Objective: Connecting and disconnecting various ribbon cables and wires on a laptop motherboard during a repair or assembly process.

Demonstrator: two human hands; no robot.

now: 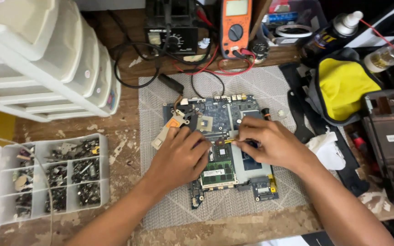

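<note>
A blue laptop circuit board (226, 116) lies on a grey woven mat (270, 84) in the middle of the bench. My left hand (181, 157) rests on the board's left part, fingers curled beside a copper heat pipe piece (167, 130). My right hand (270, 141) pinches a thin yellow-handled tool (228, 141), its tip pointing left toward my left fingers over the board's centre. A green memory module (217, 173) sits just below both hands. What my left fingers grip is hidden.
A compartment box of small dark screws and parts (55, 175) stands at the left. White plastic drawers (46, 59) fill the upper left. An orange multimeter (235, 25), soldering station (169, 27), spray can (331, 34), yellow cloth (343, 84) and a dark laptop shell (391, 141) crowd the back and right.
</note>
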